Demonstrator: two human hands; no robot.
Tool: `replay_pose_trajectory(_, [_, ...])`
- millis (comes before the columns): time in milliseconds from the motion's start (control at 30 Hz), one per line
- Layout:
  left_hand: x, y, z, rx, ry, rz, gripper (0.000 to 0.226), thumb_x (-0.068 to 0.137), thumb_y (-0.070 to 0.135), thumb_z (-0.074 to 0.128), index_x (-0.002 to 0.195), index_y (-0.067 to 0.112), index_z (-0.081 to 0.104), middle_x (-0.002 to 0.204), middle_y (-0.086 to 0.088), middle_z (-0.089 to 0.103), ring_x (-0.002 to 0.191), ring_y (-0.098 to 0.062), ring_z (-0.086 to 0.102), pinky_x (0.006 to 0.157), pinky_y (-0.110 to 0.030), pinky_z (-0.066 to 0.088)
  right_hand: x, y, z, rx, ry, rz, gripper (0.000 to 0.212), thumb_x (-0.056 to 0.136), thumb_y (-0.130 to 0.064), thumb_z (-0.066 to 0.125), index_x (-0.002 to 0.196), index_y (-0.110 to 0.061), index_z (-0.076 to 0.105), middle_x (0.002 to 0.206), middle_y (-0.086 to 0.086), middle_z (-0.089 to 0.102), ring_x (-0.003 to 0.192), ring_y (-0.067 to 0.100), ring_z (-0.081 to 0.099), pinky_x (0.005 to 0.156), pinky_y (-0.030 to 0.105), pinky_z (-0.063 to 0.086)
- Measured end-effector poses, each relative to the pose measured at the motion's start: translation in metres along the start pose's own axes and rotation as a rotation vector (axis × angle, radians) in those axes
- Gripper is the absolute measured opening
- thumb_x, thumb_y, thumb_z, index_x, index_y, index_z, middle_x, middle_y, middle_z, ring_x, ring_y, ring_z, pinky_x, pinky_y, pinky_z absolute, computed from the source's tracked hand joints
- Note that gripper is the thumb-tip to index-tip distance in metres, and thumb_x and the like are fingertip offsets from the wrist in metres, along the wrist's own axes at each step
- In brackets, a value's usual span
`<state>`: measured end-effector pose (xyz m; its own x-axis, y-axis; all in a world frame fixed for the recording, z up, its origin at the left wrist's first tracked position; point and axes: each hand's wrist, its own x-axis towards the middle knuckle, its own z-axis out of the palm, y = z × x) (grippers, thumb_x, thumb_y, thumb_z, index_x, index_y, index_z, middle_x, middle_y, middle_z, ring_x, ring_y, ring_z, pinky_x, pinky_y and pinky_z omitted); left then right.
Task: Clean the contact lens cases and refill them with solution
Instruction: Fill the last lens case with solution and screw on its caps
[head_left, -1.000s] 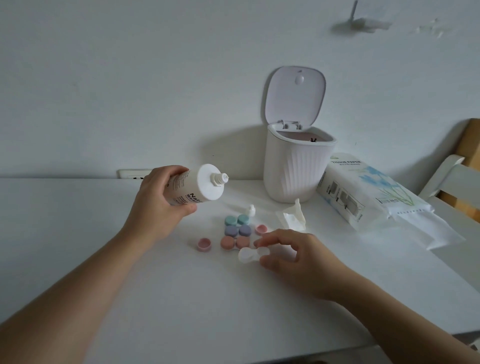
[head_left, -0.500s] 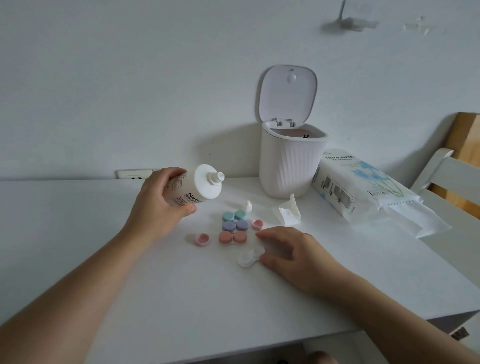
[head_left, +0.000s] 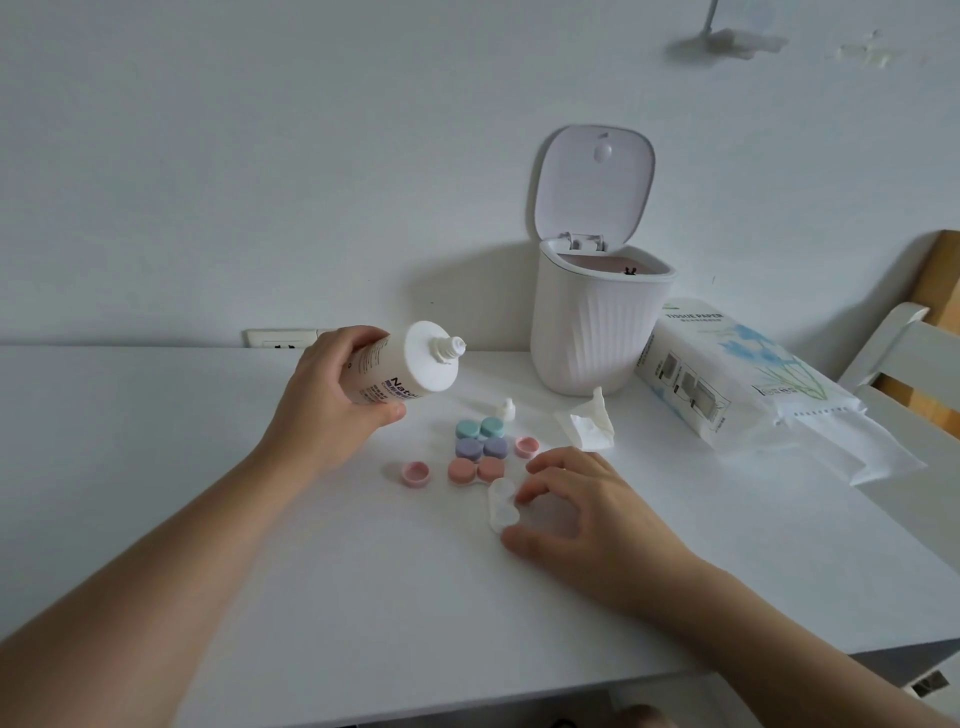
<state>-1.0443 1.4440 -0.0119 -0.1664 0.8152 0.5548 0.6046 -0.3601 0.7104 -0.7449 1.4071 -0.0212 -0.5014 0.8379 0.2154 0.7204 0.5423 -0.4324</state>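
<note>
Matte white table (head_left: 208, 467) bears glossy, double-welled lens case (head_left: 503, 505).

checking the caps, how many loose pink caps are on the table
2: one pink cap left of the coloured cases, one pink cap to their right.
</note>
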Motion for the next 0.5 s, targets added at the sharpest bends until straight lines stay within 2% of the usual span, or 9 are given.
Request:
replay_pose_trajectory(133, [0.0002,0.0000,0.0007,0.008,-0.003,0.024,0.075,0.063,0.009,0.091,0.111,0.050,0.051,0.114,0.030,0.054,0.115,-0.012,0.054,0.087,-0.016,0.039,0.0030,-0.0047,0.0053,-0.036,0.012,0.000,0.057,0.069,-0.082,0.055,0.106,-0.040,0.066,0.120,-0.031,0.046,0.123,-0.006,0.040,0.102,0.018,0.034])
replay_pose_trajectory(300, [0.0010,-0.0013,0.0016,0.012,-0.018,0.044,0.076,0.063,0.009,0.091,0.109,0.053,0.049,0.115,0.030,0.055,0.116,-0.012,0.053,0.087,-0.016,0.038,0.0048,-0.0077,0.0085,-0.019,0.019,-0.002,0.053,0.071,-0.080,0.056,0.105,-0.042,0.068,0.115,-0.032,0.050,0.117,-0.008,0.042,0.099,0.018,0.035])
replay_pose_trajectory(500, [0.0000,0.0010,0.0010,0.024,-0.034,0.066,0.079,0.064,0.008,0.091,0.105,0.062,0.050,0.114,0.033,0.055,0.118,-0.011,0.053,0.089,-0.016,0.039,0.0058,-0.0050,0.0077,0.043,0.036,0.020,0.036,0.078,-0.063,0.069,0.103,-0.038,0.073,0.112,-0.029,0.055,0.113,-0.007,0.047,0.096,0.014,0.035])
